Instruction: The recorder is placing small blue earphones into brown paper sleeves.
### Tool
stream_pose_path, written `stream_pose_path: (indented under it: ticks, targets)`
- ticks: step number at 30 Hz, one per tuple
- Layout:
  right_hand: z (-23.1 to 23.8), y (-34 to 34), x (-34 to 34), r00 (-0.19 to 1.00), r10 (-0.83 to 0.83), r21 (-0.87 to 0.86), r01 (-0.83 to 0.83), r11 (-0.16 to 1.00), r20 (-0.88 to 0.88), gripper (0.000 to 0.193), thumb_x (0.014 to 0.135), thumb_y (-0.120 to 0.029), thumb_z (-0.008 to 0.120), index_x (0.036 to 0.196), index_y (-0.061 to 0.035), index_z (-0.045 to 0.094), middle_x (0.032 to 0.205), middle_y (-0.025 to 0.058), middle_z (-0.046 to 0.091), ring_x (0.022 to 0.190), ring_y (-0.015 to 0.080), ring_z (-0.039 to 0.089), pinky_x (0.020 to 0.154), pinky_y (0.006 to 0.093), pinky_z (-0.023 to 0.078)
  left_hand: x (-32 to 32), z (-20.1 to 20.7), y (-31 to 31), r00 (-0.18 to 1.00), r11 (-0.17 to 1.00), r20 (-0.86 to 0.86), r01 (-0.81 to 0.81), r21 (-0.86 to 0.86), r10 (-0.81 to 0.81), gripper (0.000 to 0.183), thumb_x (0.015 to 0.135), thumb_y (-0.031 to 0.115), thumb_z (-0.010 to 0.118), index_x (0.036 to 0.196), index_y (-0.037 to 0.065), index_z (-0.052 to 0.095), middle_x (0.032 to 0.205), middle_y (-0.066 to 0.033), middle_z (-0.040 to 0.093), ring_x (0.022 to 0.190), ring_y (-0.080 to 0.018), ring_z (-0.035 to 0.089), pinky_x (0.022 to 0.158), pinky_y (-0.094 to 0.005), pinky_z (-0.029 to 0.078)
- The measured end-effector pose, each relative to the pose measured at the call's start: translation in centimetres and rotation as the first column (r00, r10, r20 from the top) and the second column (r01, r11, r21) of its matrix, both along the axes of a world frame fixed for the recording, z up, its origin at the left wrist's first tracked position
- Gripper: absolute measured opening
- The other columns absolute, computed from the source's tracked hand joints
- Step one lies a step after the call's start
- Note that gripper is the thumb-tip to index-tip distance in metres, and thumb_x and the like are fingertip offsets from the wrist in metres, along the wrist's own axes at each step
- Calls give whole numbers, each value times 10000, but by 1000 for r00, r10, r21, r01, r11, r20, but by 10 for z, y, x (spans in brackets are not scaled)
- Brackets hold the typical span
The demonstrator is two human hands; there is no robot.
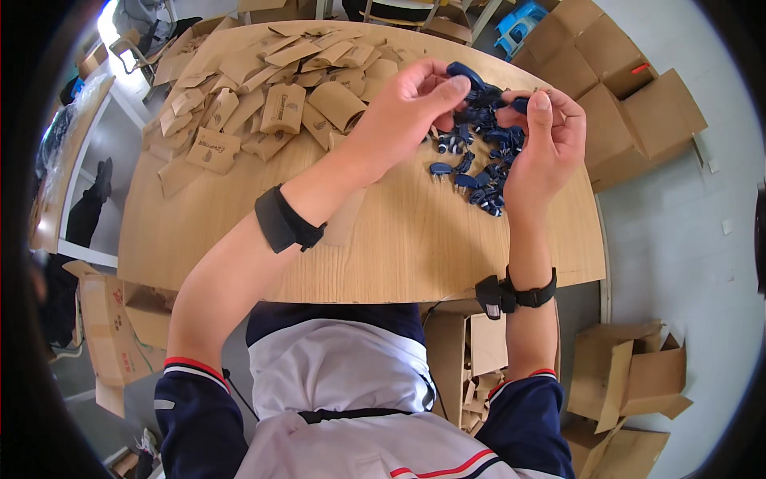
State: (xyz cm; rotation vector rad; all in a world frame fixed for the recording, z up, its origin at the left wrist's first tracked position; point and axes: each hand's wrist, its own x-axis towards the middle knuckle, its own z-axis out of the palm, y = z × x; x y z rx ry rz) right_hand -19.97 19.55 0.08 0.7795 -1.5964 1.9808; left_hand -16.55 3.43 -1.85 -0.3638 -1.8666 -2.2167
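Got both hands hovering over the far right part of the table, apart from each other, pinching a rounded dark blue piece (467, 75) thumb-to-fingers with the left hand (423, 100) and a smaller dark blue bit (520, 104) the same way with the right hand (550, 140). Can't tell whether joined by a cord or separate, tbh. Also wearing a black strap (289, 219) on the left forearm and a black wristband (535, 298) on the right. Just below the hands, piled up on the wooden tabletop (415, 247): a tangle of dark blue corded plugs (491, 191), with metal prongs showing on a couple. Probably at the step of singling out one plug from the tangle and sorting its cord, at a guess. Would say next move calls for keeping both pinches firm and easing any cord clear without dragging neighbours along. Farther left, heaped toward the far edge, loads of cardboard packets (214, 150). Past the table at right, big cardboard boxes (594, 48) by the wall, plus something blue and plastic (520, 30), too small to make out.
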Motion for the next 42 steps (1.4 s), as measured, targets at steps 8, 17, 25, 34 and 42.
stream_pose_path:
  ticks: [8, 17, 25, 34, 42]
  targets:
    - [11, 3, 33, 999, 48, 268, -41, 963, -20, 141, 923, -85, 650, 1013, 4, 589, 825, 80, 673, 635, 99, 620, 537, 191, 464, 3, 17, 4, 972, 957, -3, -233, -175, 236, 391, 907, 367, 663, 1080, 21, 604, 827, -19, 627, 763, -70, 575, 706, -213, 440]
    - [13, 5, 31, 989, 103, 192, -122, 974, 105, 166, 927, -89, 644, 1028, 30, 586, 895, 99, 637, 659, 136, 649, 502, 235, 507, 10, 9, -1, 993, 997, -90, -77, -4, 77, 519, 848, 159, 733, 1263, 4, 462, 1039, -63, 635, 889, -89, 571, 739, -234, 456]
    - [10, 1, 30, 1000, 28, 17, -28, 999, -1, 188, 956, -118, 606, 1045, 34, 540, 869, 109, 616, 674, 169, 662, 532, 262, 536, 14, 17, -3, 981, 997, -180, 72, -12, -74, 614, 819, 62, 705, 1336, 1, 380, 1028, -72, 579, 852, -83, 552, 724, -216, 461]
    - [26, 5, 28, 1000, -10, -213, 13, 977, 13, 194, 975, -141, 579, 1055, 22, 510, 905, 113, 606, 694, 183, 663, 554, 296, 551, 21, 13, -3, 972, 972, -55, 224, -65, -228, 513, 900, 189, 669, 1318, -8, 446, 1146, -102, 569, 970, -145, 603, 829, -269, 484]
    - [19, 12, 41, 995, 67, -16, -66, 998, 74, 209, 938, -117, 630, 1069, 27, 552, 804, 79, 627, 593, 142, 619, 489, 246, 501, 28, 18, 13, 979, 942, -61, 202, 267, -192, 378, 949, 163, 624, 1263, -13, 505, 1056, -84, 645, 934, -137, 617, 815, -270, 500]
